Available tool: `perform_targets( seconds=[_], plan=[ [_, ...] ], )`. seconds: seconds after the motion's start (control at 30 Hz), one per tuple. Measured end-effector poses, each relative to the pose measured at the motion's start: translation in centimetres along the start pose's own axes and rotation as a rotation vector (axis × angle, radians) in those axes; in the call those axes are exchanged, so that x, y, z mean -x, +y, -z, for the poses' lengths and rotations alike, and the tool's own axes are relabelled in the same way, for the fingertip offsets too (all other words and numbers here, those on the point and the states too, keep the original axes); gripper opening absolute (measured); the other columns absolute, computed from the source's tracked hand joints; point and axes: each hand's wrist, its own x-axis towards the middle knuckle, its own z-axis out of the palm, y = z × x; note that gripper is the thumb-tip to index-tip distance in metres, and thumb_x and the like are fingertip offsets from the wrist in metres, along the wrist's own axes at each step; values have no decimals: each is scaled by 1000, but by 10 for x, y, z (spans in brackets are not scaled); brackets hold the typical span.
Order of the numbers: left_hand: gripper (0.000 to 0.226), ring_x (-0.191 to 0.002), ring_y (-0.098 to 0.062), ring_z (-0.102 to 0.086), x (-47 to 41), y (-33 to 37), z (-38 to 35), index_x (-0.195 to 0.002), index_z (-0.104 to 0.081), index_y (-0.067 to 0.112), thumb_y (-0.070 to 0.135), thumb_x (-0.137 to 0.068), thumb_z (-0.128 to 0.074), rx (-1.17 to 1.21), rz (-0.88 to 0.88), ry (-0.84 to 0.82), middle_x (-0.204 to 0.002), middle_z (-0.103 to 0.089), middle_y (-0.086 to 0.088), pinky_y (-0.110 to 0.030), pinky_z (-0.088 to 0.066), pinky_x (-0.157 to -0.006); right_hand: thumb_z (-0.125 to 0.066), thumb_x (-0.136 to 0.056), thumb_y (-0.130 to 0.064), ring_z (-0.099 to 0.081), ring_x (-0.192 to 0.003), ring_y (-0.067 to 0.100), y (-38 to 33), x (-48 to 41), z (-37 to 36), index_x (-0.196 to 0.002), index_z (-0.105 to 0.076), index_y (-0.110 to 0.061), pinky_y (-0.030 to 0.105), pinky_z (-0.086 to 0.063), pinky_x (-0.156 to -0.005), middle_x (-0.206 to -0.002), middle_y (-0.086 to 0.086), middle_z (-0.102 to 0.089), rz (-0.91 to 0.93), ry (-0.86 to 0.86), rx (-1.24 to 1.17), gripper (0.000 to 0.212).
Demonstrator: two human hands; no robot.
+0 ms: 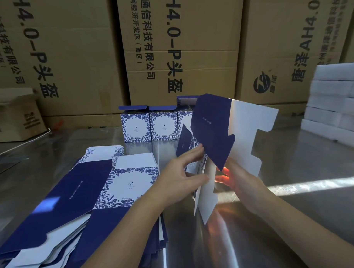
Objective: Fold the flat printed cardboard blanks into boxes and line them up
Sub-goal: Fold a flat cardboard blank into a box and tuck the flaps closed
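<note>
A half-opened blue-and-white printed blank (228, 136) stands upright over the steel table, its white inside facing me and a dark blue panel folded across the front. My left hand (181, 171) pinches its lower left flaps between fingers and thumb. My right hand (236, 178) holds the blank's lower middle from behind a blue flap, fingers partly hidden. A stack of flat blanks (90, 197) lies at the left. Three folded boxes (149, 124) stand in a row behind, the rightmost partly hidden by the held blank.
Large brown cartons (181, 47) wall off the back. A smaller brown carton (15, 117) sits at far left. Stacked white foam blocks (335, 100) stand at the right. A bright sun strip crosses the steel table (305, 163) on the right.
</note>
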Motion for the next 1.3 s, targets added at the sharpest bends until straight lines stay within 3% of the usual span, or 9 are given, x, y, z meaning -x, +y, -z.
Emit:
perform_targets(
  seconds=[0.1,0.23,0.33,0.4,0.53,0.7,1.03,1.13,1.3],
  plan=[
    [67,-125,11,-39,-1,-2,-3,-142,-41,21,2,-81,-65,-7,8,-10,-145,-38,18,-13,-49,-80,-53,-96,-26,-67,-71,-4,2,-2,-2,-78,-74,-41,17,-51,-52,-75,-21,-71,-103,33,20,32],
    [71,-124,12,-40,-2,-4,-3,-143,-37,25,9,-81,-68,-34,7,20,-146,-38,18,-16,-51,-83,-55,-96,-29,-69,-84,4,1,-6,-1,-93,-72,-40,18,-53,-60,-92,-12,-73,-47,40,13,21],
    [77,-114,24,-39,-2,-2,-5,-137,-27,52,18,-81,-67,21,-1,107,-134,-39,33,-8,-48,-74,-58,-89,-44,-71,-88,14,-3,0,4,-104,-69,-29,18,-53,-63,-96,-3,-74,-1,76,-28,23],
    [69,-105,31,-38,0,3,-4,-111,-29,71,20,-80,-63,30,-6,161,-116,-39,49,1,-42,-73,-57,-86,-48,-71,-86,15,-4,-4,6,-105,-68,-23,18,-52,-61,-95,0,-74,-39,170,-34,33],
    [62,-95,34,-42,-3,0,-1,-105,-35,56,2,-85,-58,92,-18,229,-110,-43,44,5,-38,-70,-60,-91,-31,-69,-95,22,-5,-6,13,-123,-63,-16,24,-54,-67,-102,4,-73,-26,247,20,36],
    [65,-91,30,-48,-7,-4,3,-107,-36,54,-4,-86,-55,98,-11,267,-94,-44,59,2,-41,-67,-65,-87,-17,-69,-94,18,-3,-6,15,-132,-56,-17,22,-55,-69,-111,4,-71,-19,218,54,45],
    [63,-115,5,-49,-10,-7,11,-134,-36,35,9,-84,-64,64,69,410,-132,-46,8,-16,-41,-95,-71,-75,-21,-67,-76,14,-11,-7,23,-86,-64,-27,23,-53,-58,-92,2,-67,89,383,25,15],
    [62,-120,17,-37,-6,-6,14,-131,-38,39,21,-80,-69,30,-15,381,-140,-39,8,-5,-37,-89,-70,-83,-13,-67,-81,20,-12,-8,27,-87,-64,-27,22,-53,-57,-96,5,-67,125,430,49,16],
    [70,-125,-2,-45,-2,-1,18,-135,-37,41,53,-69,-58,90,-58,215,-135,-48,12,-27,-40,-102,-74,-73,-9,-67,-90,30,-13,-6,34,-94,-62,-20,31,-56,-59,-100,9,-65,172,488,71,26]
  ],
)
